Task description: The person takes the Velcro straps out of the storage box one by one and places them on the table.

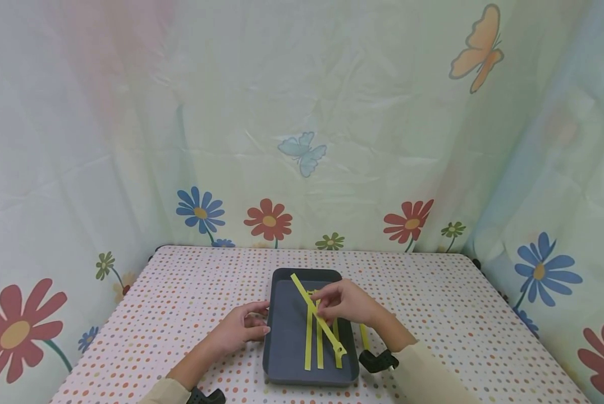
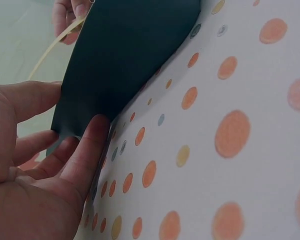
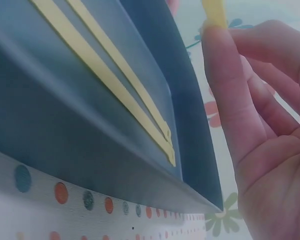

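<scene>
A dark grey rectangular tray [image 1: 284,336] lies on the dotted table. My left hand [image 1: 238,328] touches its left side, fingertips against the outer wall; in the left wrist view the fingers [image 2: 92,145] are fairly straight along the tray wall [image 2: 130,55]. Above the tray, my right hand [image 1: 346,300] pinches a flat yellow strip [image 1: 302,287] between thumb and forefinger. That strip slants, and its near end is wider, with a hole and a notch. Beneath it, several similar yellow strips [image 1: 309,345] lie lengthwise in the tray's right half.
Another yellow strip [image 1: 365,336] lies on the table right of the tray, partly hidden by the right forearm. The dotted tablecloth [image 1: 206,280] reaches back to a curtain [image 1: 352,219] printed with flowers and butterflies. A black wrist device [image 1: 378,362] sits at the right cuff.
</scene>
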Demonstrator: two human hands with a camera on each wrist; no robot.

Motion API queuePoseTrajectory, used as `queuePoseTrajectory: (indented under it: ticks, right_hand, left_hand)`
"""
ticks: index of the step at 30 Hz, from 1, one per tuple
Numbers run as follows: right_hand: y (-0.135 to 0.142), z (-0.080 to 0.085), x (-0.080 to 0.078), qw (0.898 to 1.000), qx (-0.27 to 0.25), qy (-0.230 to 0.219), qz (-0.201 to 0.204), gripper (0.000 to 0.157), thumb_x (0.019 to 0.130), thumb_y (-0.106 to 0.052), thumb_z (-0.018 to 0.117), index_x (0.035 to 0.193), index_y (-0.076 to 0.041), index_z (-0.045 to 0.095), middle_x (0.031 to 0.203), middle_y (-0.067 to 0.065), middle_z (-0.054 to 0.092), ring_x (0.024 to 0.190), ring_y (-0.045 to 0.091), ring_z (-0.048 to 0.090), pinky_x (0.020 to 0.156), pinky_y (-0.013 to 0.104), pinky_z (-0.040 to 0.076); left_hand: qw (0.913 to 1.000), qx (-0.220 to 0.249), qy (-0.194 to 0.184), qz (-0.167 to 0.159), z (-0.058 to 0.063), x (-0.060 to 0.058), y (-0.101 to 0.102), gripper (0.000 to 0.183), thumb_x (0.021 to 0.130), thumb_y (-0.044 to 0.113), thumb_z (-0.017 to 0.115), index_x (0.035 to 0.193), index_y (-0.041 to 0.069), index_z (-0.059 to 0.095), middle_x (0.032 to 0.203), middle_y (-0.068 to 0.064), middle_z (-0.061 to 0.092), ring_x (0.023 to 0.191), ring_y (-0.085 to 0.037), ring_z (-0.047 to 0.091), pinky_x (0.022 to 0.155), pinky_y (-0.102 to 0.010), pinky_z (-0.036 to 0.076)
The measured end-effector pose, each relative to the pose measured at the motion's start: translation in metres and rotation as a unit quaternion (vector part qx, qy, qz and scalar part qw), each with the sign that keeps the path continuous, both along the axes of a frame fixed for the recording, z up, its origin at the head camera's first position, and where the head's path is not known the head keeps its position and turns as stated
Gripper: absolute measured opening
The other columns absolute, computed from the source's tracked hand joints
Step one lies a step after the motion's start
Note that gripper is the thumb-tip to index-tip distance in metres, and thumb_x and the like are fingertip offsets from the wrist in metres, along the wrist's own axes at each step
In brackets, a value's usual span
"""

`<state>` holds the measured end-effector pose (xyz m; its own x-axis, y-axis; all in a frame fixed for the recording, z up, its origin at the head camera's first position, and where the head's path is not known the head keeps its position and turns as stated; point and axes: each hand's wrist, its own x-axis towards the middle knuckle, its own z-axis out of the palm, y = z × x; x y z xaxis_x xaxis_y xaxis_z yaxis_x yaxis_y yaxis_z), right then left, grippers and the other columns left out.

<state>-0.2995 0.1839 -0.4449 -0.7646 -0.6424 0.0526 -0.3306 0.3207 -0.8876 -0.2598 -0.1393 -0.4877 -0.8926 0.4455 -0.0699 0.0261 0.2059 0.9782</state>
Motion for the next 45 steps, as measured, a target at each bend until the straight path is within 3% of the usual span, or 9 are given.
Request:
queuePoseTrajectory:
  ticks: [4, 14, 25, 37, 45]
  right_hand:
    - [0.003, -0.002, 0.003, 1.000, -0.025, -0.012, -0.014, 0.036, 0.093, -0.010, 0.076, 0.127, 0.001, 0.070, 0.092, 0.016, 0.076, 0.073, 0.031, 0.075, 0.070, 0.047, 0.064]
    - [0.010, -0.002, 0.014, 0.994, -0.055, -0.036, -0.092, 0.038, 0.093, -0.012, 0.076, 0.127, 0.003, 0.069, 0.090, 0.007, 0.076, 0.073, 0.017, 0.074, 0.070, 0.041, 0.065]
    - [0.023, -0.003, 0.027, 0.982, -0.096, -0.067, -0.146, 0.046, 0.092, -0.011, 0.077, 0.131, 0.008, 0.064, 0.093, 0.010, 0.076, 0.072, 0.013, 0.072, 0.070, 0.033, 0.064]
    - [0.036, -0.010, 0.032, 0.973, -0.098, -0.068, -0.199, 0.040, 0.091, -0.010, 0.077, 0.126, 0.007, 0.067, 0.094, 0.008, 0.077, 0.076, 0.016, 0.072, 0.070, 0.034, 0.064]
    - [0.050, -0.017, 0.037, 0.967, -0.105, -0.079, -0.220, 0.048, 0.090, -0.008, 0.078, 0.133, 0.008, 0.063, 0.094, 0.008, 0.074, 0.077, 0.015, 0.071, 0.071, 0.033, 0.064]
  left_hand:
    - [1.0000, 0.001, 0.001, 0.000, 0.000, 0.001, 0.000, 0.068, 0.096, 0.011, 0.072, 0.153, -0.004, 0.040, 0.141, -0.022, 0.055, 0.107, -0.018, 0.068, 0.083, -0.028, 0.060]
    - [0.9999, 0.013, -0.003, -0.007, 0.000, 0.001, -0.001, 0.069, 0.096, 0.011, 0.072, 0.154, -0.006, 0.038, 0.141, -0.024, 0.055, 0.105, -0.016, 0.068, 0.084, -0.029, 0.061]
    - [0.9999, 0.010, -0.008, -0.003, -0.001, 0.001, -0.001, 0.068, 0.096, 0.011, 0.072, 0.154, -0.005, 0.039, 0.142, -0.024, 0.054, 0.106, -0.017, 0.068, 0.085, -0.028, 0.061]
    - [1.0000, 0.007, -0.007, -0.002, -0.001, 0.001, -0.001, 0.068, 0.096, 0.011, 0.072, 0.154, -0.004, 0.040, 0.141, -0.023, 0.055, 0.105, -0.016, 0.068, 0.085, -0.030, 0.062]
    - [0.9999, 0.005, -0.016, -0.002, -0.004, -0.003, 0.000, 0.067, 0.096, 0.011, 0.072, 0.154, 0.000, 0.041, 0.141, -0.020, 0.056, 0.105, -0.017, 0.068, 0.087, -0.032, 0.062]
